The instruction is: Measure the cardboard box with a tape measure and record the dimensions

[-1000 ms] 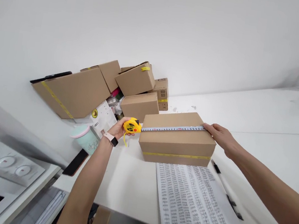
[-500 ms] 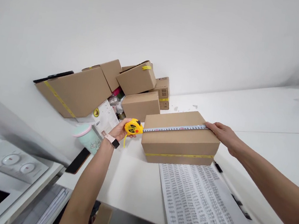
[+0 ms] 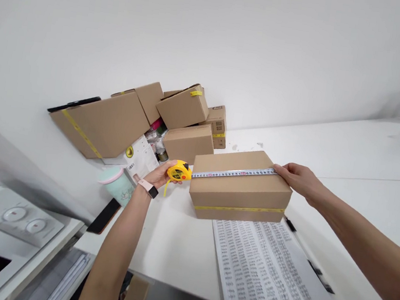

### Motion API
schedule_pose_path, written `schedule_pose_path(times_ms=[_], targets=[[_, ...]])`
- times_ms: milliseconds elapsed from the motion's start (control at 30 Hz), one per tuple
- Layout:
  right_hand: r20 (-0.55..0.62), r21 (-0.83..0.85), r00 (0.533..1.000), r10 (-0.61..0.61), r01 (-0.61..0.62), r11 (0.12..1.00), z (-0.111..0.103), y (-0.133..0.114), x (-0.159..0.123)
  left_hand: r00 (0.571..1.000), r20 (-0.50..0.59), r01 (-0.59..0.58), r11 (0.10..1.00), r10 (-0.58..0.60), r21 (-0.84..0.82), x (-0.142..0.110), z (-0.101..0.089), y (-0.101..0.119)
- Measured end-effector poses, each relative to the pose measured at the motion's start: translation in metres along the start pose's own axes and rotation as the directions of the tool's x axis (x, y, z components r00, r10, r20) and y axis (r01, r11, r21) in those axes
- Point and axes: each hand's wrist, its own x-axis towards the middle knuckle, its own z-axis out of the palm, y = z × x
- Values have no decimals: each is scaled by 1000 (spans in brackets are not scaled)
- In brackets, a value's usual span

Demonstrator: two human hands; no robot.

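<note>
My left hand (image 3: 161, 173) is closed around the yellow case of a tape measure (image 3: 179, 171), held against the left edge of a cardboard box (image 3: 240, 194). The numbered blade (image 3: 234, 172) lies pulled out across the box top from left to right. At the right edge of the box, my right hand (image 3: 297, 180) pinches the blade's end between thumb and fingers; the tip itself is hidden. Yellow tape runs along the box's near side. Its near edge rests by a printed sheet (image 3: 264, 276).
A black-and-white pen (image 3: 306, 255) lies right of the sheet on the white table (image 3: 180, 246). Several cardboard boxes (image 3: 188, 141) are piled against the wall at back left. A mint cup (image 3: 118, 183) and a dark flat object (image 3: 104, 216) sit left of my arm, near a white appliance (image 3: 14, 216).
My view shifts slightly. My hands, the tape measure and the box keep the same arrangement, with the blade still stretched over the box top.
</note>
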Motion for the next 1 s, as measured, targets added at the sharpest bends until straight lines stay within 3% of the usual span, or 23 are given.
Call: schedule_pose_path(times_ms=[167,200,267,367,467,533,667,833,1000], targets=[[-33,203,994,-103,107,973,-15,-30,15,997,34,-73,997,73,-4,-23,23,29],[-43,220,990,-138,144,965,-16,-39,17,995,72,-65,998,65,-10,-32,35,30],[-9,228,978,-207,204,952,-13,-58,21,969,246,31,998,-17,-53,-53,67,20],[173,181,939,-297,266,947,5,-78,23,895,431,234,943,-114,-236,-83,128,-16],[303,74,887,-350,344,936,28,-86,26,947,317,202,863,-52,-463,-95,181,-51],[243,-41,898,-368,388,921,41,-84,31,981,192,114,830,-8,-546,-91,203,-58],[112,-230,923,-369,385,894,55,-75,46,998,54,65,785,-41,-616,-67,219,-42],[192,-344,897,-399,442,828,60,-66,56,988,14,122,708,-156,-695,-41,224,-27],[303,-413,848,-435,528,742,64,-64,59,981,7,147,708,-196,-691,-38,229,-29]])
